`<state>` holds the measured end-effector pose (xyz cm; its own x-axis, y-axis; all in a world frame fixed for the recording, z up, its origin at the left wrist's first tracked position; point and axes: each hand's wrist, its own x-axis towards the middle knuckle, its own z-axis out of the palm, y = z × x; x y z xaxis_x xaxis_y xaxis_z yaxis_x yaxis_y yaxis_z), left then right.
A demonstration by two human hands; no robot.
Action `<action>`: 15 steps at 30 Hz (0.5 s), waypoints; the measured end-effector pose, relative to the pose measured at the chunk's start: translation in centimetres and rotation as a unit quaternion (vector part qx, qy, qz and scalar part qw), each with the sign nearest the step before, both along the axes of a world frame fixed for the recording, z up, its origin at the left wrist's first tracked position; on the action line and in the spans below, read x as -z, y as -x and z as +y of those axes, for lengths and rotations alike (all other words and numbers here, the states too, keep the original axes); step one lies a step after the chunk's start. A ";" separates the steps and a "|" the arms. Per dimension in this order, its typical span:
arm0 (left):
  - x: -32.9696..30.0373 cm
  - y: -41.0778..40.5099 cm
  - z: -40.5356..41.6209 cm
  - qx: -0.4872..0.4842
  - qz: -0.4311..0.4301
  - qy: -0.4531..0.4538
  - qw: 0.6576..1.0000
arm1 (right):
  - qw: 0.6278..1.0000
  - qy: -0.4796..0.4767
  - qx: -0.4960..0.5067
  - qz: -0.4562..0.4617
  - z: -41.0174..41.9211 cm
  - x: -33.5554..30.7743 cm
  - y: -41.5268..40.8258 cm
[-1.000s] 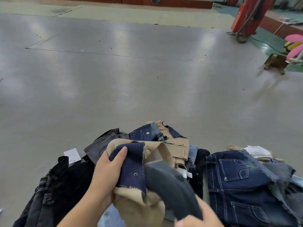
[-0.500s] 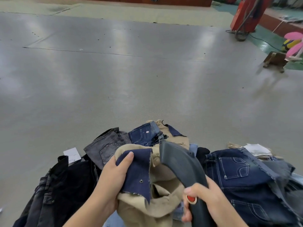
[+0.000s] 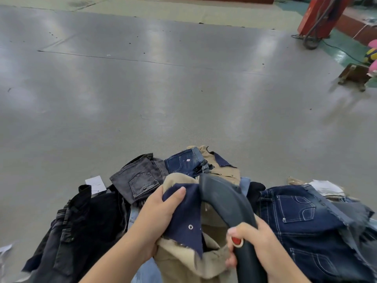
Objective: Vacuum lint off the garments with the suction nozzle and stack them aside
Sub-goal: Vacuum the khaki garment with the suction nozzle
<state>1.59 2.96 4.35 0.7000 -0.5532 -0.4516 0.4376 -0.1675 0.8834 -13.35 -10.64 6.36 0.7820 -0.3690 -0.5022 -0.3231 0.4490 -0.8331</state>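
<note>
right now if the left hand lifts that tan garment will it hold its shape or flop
Probably flop: the tan garment already sags in folds under the left hand. Its navy flap bends over the thumb, so it seems limp. Likely light, since one hand bunches it easily.

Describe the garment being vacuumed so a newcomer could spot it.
Start at the clothes heap along the near edge of the grey floor. At its centre, the left hand grips a khaki garment beside the dark suction nozzle. Unlike the surrounding denim, it is tan with a navy lining flap.
</note>
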 end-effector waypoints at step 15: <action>0.5 -0.7 -0.8 -0.121 0.147 0.018 0.982 | 0.994 0.050 -0.007 -0.093 0.1 -1.8 2.2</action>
<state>2.27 2.18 3.86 0.6556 -0.4057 -0.6369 0.6976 0.0023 0.7165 -15.52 -10.53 8.12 0.8633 -0.3980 -0.3103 -0.1661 0.3567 -0.9194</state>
